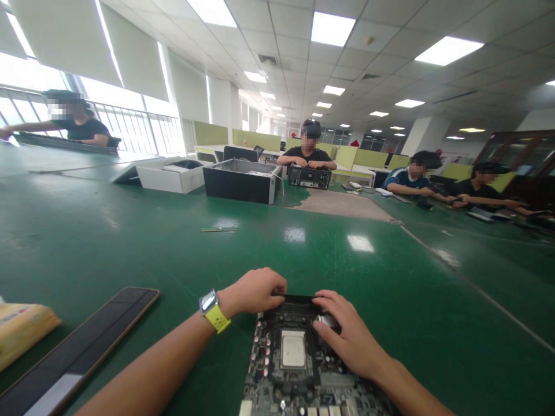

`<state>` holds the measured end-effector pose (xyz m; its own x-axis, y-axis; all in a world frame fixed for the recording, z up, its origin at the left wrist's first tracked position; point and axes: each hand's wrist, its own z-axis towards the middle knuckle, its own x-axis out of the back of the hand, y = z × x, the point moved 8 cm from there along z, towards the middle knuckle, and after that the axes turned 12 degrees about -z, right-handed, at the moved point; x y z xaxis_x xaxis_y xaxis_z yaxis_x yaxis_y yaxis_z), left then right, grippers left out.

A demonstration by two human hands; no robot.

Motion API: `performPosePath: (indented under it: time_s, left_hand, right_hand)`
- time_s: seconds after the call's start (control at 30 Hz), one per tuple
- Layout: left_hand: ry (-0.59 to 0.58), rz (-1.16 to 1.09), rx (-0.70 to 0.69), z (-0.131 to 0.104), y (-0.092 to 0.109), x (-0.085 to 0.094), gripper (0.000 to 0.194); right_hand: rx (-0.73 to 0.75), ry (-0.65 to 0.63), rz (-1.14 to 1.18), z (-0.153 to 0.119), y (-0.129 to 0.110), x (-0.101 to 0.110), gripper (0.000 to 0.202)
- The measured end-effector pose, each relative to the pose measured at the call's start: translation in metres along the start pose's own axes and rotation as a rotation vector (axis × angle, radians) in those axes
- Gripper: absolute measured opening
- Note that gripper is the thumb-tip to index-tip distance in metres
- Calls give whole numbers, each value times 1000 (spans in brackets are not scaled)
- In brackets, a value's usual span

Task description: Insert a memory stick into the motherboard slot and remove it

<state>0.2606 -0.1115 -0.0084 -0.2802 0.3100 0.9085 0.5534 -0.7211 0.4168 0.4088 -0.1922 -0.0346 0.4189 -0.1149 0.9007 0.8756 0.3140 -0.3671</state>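
Note:
A motherboard (277, 370) lies on the green table in front of me, its near end cut off by the frame. A square silver processor (293, 349) sits in its socket. Along the board's far edge runs a dark strip (299, 299), perhaps a memory stick or its slot. My left hand (258, 290) has its fingers curled and the thumb pressed at the strip's left end. At the right end, the fingertips of my right hand (347, 332) touch the strip, with the thumb lower, over the board beside a silvery part. My fingers hide both strip ends.
A dark tablet-like slab (82, 352) and a yellow packet (26, 329) lie at left. Farther off stand an open computer case (240, 184) and a white box (171, 176). A thin stick (219, 230) lies mid-table. Several people work around the table.

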Motion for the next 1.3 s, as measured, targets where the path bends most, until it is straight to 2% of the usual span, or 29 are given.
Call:
performPosePath:
  time_s: [0.77, 1.3]
  left_hand:
    - [-44, 28, 33, -3, 0, 2, 11]
    - [-34, 23, 0, -3, -1, 3, 9]
  right_hand:
    - [10, 9, -3, 1, 0, 1, 34]
    - [16, 26, 14, -1, 3, -1, 30]
